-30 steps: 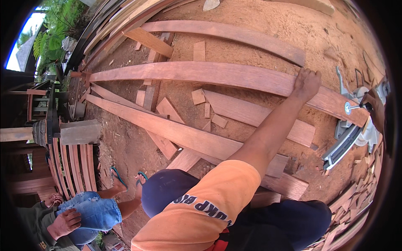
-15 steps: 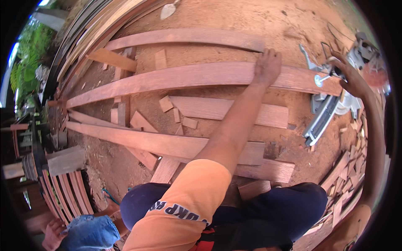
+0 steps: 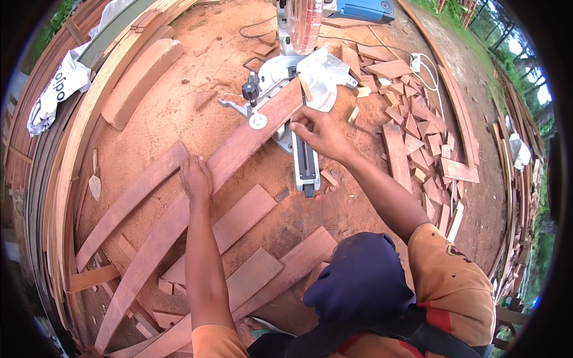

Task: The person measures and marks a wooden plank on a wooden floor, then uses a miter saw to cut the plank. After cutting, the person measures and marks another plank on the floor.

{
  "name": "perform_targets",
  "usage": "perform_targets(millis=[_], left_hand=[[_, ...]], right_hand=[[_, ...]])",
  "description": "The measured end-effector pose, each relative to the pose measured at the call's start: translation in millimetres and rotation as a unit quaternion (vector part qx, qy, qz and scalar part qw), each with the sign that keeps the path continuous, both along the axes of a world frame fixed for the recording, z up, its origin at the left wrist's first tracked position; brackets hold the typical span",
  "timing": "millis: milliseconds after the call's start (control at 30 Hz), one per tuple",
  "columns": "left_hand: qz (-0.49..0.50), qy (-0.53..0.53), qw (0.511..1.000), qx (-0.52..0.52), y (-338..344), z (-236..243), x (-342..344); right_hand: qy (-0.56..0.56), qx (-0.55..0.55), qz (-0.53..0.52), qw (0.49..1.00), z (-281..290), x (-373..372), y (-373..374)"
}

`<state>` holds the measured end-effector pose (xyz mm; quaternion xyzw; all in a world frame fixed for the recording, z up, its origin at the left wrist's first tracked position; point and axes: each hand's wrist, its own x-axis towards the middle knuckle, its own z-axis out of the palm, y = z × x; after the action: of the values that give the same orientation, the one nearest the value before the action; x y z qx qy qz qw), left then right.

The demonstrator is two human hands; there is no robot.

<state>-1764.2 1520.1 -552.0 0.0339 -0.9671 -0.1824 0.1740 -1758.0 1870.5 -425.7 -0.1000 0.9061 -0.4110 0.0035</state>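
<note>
A long, curved reddish-brown wooden board (image 3: 173,212) runs from the lower left up onto a miter saw (image 3: 285,68). My left hand (image 3: 197,178) is wrapped over the board's far edge, around its middle. A clamp with a black knob (image 3: 250,89) rests its round pale foot (image 3: 258,122) on the board. My right hand (image 3: 320,135) is at the board's near edge, close to its end on the saw, with curled fingers. What those fingers hold, if anything, is partly hidden. The saw's clear blade guard (image 3: 305,24) stands raised above the board's end.
Several more boards lie on the sandy ground, among them a short curved one (image 3: 134,197) and a straight one (image 3: 230,230). Wood offcuts (image 3: 412,119) are heaped right of the saw. A trowel (image 3: 95,179) lies at left beside stacked planks (image 3: 71,173). A white cable (image 3: 439,89) crosses the offcuts.
The view has swung right, bringing the whole saw into sight. My right hand has left the clamp knob for the board's near edge by its end. My left hand remains on the board.
</note>
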Motion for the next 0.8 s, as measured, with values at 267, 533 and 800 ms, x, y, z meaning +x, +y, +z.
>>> perform_targets(millis=[267, 533, 800], left_hand=[[-0.037, 0.053, 0.998, 0.008, 18.5, -12.8, 23.7], [-0.051, 0.076, 0.992, 0.082, 8.4, -4.6, 26.7], [0.294, 0.280, 0.768, 0.495, -64.1, 14.1, 164.7]], right_hand=[[0.024, 0.045, -0.298, 0.953, -176.4, -124.6, 95.2], [-0.113, -0.153, -0.307, 0.932, -151.7, -138.3, 96.9], [0.002, 0.161, 0.002, 0.987, -78.4, 51.1, 45.5]])
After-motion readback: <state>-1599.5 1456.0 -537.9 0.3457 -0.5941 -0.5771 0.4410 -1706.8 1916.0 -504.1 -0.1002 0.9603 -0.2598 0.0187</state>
